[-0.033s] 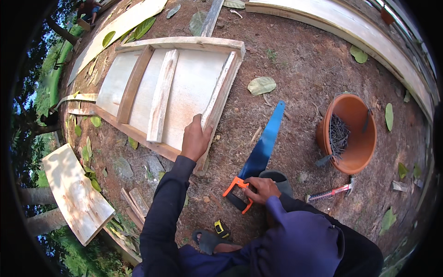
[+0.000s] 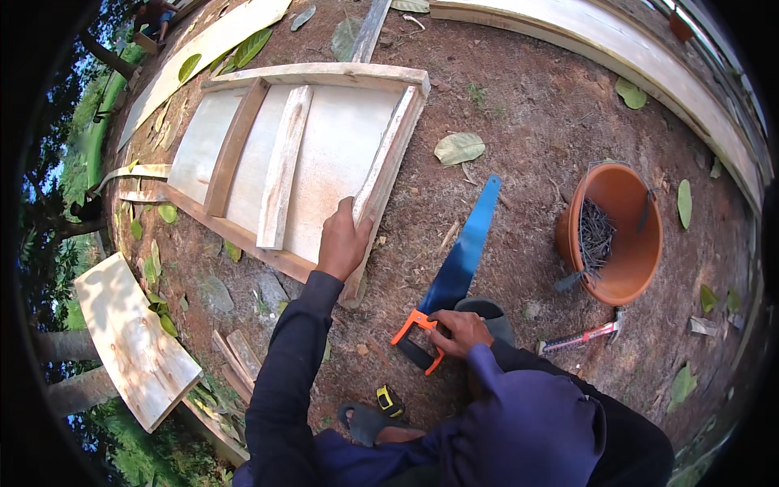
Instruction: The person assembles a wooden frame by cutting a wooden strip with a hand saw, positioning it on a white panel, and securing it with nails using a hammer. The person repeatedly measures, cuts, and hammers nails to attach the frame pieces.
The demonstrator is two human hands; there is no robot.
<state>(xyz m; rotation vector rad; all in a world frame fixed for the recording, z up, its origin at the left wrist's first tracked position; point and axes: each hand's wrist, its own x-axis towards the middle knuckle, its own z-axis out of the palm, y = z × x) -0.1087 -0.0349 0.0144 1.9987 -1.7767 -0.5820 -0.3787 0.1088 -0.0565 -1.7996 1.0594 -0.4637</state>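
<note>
Two hands: my left hand (image 2: pixel 342 243) clamps frame rail (image 2: pixel 381 178); right hand (image 2: pixel 456 331) grips handsaw (image 2: pixel 454 268).
Risk: blade skating toward thumb if rail shifts on loose dirt.

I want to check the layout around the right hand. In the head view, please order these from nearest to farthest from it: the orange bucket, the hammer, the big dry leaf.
From the right hand:
1. Hammer, on the ground to its right.
2. Orange bucket, farther right and up.
3. Big dry leaf, ahead, beyond the saw's tip.
</note>
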